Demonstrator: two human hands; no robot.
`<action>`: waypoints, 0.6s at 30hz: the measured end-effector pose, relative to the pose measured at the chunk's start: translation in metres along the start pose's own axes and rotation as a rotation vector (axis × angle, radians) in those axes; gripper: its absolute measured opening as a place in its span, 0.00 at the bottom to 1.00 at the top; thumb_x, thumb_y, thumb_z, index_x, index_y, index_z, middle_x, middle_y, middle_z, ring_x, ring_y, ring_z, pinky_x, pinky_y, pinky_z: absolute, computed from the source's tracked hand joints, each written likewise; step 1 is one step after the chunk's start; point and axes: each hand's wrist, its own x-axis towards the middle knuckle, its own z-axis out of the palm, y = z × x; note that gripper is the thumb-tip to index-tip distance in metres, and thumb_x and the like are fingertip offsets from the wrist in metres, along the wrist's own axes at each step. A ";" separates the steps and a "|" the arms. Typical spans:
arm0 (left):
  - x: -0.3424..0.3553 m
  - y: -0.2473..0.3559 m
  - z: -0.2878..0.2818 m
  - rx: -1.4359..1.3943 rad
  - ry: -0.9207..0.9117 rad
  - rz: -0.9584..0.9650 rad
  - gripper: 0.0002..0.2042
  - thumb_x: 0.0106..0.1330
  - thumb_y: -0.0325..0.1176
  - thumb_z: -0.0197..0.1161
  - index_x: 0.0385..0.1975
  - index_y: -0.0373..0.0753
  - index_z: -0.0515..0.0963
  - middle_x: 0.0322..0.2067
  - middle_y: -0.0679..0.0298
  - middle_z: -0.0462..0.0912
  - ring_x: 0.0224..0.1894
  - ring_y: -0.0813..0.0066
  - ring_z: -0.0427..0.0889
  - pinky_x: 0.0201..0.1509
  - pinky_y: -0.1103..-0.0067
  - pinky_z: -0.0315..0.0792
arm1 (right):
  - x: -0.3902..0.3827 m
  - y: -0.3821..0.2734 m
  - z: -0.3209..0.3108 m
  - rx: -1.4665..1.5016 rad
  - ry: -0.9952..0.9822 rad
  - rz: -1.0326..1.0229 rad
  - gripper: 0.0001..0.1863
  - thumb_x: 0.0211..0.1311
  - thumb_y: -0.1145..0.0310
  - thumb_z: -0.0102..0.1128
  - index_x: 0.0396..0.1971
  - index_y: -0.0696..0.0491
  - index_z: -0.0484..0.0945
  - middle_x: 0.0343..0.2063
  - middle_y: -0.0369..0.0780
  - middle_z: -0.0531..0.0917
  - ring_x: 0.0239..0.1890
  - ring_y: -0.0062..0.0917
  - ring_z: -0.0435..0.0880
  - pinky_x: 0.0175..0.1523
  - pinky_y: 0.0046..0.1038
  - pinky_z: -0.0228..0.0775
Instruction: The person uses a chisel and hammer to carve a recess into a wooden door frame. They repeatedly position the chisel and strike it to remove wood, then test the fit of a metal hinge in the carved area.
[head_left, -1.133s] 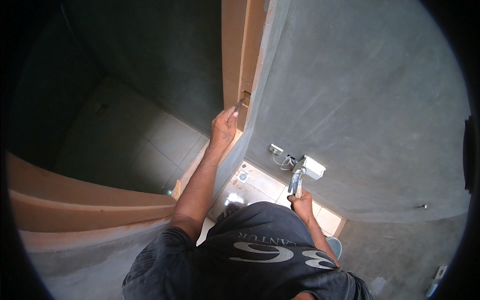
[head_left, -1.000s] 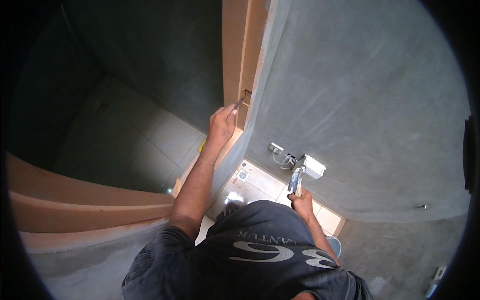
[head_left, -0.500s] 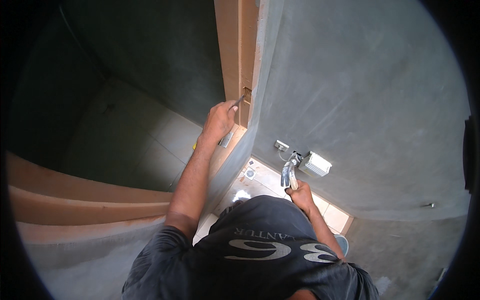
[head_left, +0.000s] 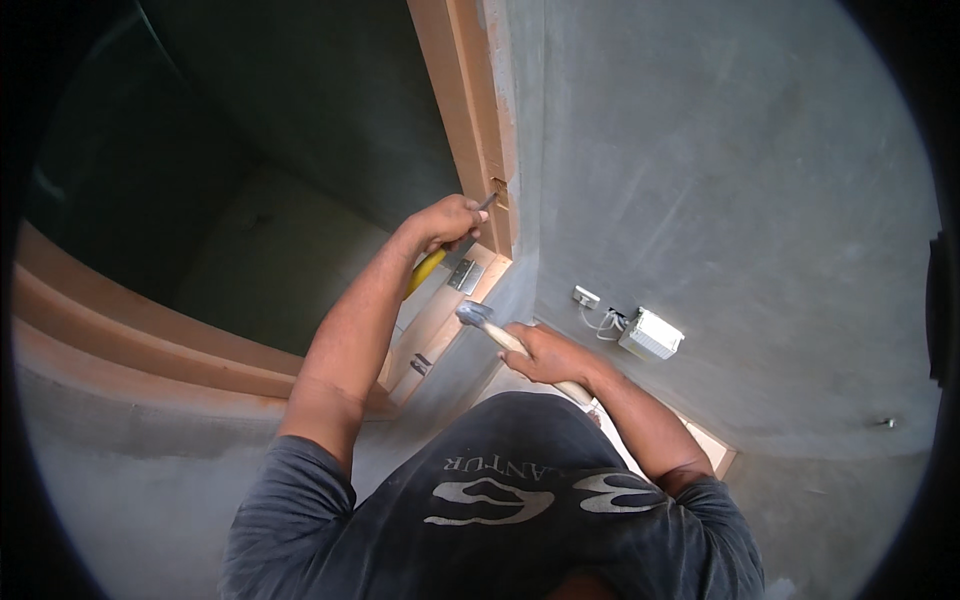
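My left hand (head_left: pixel 446 222) is closed around a chisel with a yellow handle (head_left: pixel 424 272). Its metal blade points up and right, its tip at a small cut recess (head_left: pixel 499 189) in the wooden door frame (head_left: pixel 452 95). Closed on the pale wooden handle of a claw hammer (head_left: pixel 504 339), my right hand (head_left: pixel 547 354) holds the tool below and to the right of the chisel. The hammer's head is raised toward the chisel handle but apart from it. A metal hinge plate (head_left: pixel 465 275) lies on the wood just below my left hand.
A grey plastered wall (head_left: pixel 720 180) rises on the right, with a white outlet (head_left: pixel 586 297) and a white box (head_left: pixel 653 334) hanging near loose wires. A small metal fitting (head_left: pixel 887 424) sticks out farther right. Dark space with a tiled floor lies beyond the frame.
My right hand has swung the hammer up and left, from near the white box toward the chisel. My left hand keeps the chisel at the recess; its yellow handle now shows more.
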 end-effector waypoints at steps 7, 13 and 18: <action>0.008 0.013 -0.005 -0.181 -0.107 -0.152 0.08 0.79 0.37 0.56 0.38 0.41 0.75 0.26 0.72 0.69 0.23 0.81 0.69 0.24 0.78 0.70 | 0.029 -0.005 0.021 0.001 -0.011 -0.229 0.23 0.67 0.66 0.58 0.57 0.64 0.76 0.37 0.59 0.86 0.43 0.49 0.88 0.52 0.42 0.78; 0.011 0.019 -0.001 -0.261 -0.111 -0.200 0.08 0.79 0.37 0.56 0.39 0.41 0.75 0.26 0.72 0.69 0.23 0.81 0.69 0.24 0.79 0.71 | 0.043 -0.023 0.038 -0.018 0.002 -0.278 0.22 0.63 0.66 0.61 0.53 0.63 0.78 0.35 0.58 0.86 0.41 0.49 0.87 0.51 0.42 0.78; 0.012 0.013 -0.001 -0.313 -0.116 -0.204 0.07 0.78 0.37 0.59 0.41 0.40 0.76 0.26 0.72 0.69 0.23 0.82 0.69 0.25 0.79 0.73 | 0.061 -0.052 0.058 -0.024 -0.220 -0.382 0.20 0.63 0.65 0.62 0.50 0.62 0.78 0.32 0.55 0.85 0.36 0.46 0.87 0.46 0.40 0.79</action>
